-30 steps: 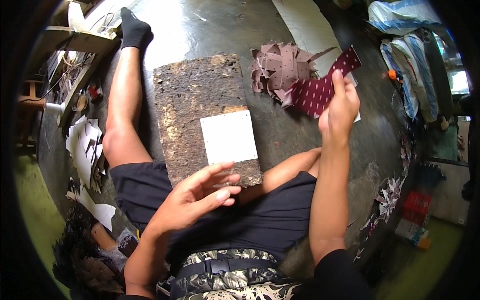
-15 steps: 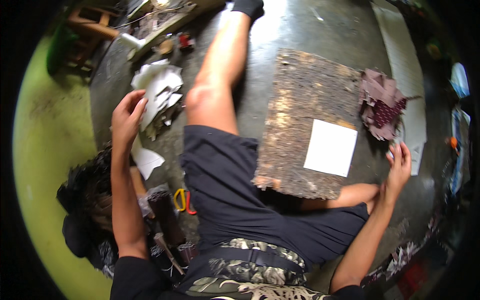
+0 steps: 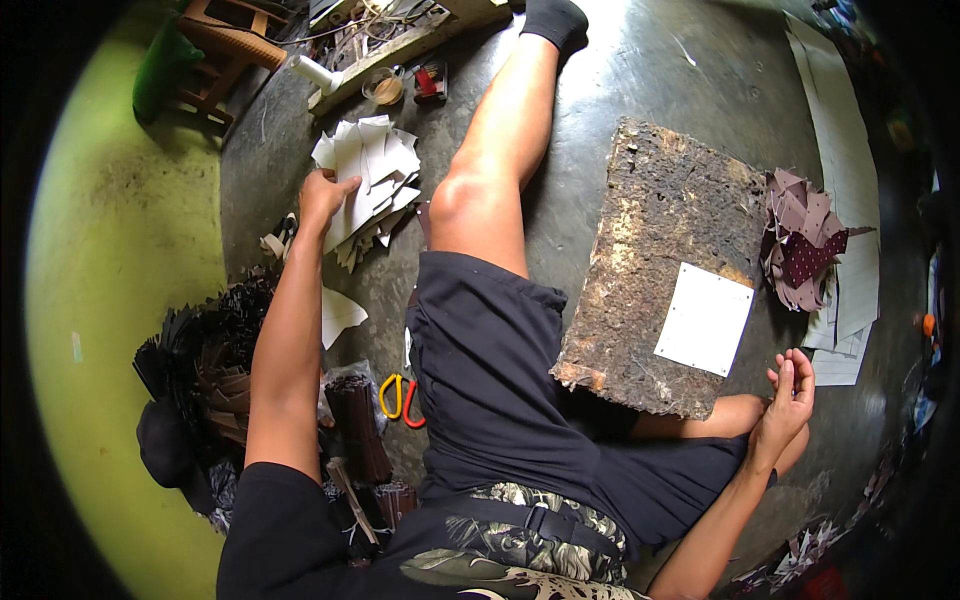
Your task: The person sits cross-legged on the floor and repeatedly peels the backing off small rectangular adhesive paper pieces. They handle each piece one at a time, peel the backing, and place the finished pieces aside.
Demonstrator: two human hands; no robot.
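My left hand (image 3: 325, 197) is at the near-left edge of a fanned pile of white paper pieces (image 3: 375, 170). Its thumb lies on top of a piece and the fingers close around the edge, partly hidden. My right hand (image 3: 788, 395) hovers by my bent right knee, fingers curled together; anything between them is too small to make out. A rough brown board (image 3: 640, 260) leans over my right leg, with a white square sheet (image 3: 705, 318) lying flat on it, small dark dots near its corners. Beyond my right hand sits a heap of mauve and maroon fabric pieces (image 3: 803, 240).
Scissors with yellow and red handles (image 3: 402, 398) lie beside my left thigh. Dark bundles (image 3: 357, 425) and a black heap (image 3: 205, 350) stand along the green wall (image 3: 90, 220). Long white sheets (image 3: 848, 190) run at the right. A clear cup (image 3: 383, 87) and wooden stool (image 3: 225, 50) are far left.
My left hand has moved from beside the white paper pile onto its edge, thumb now over a piece. My right hand's fingers have curled in more. The whole view has shifted.
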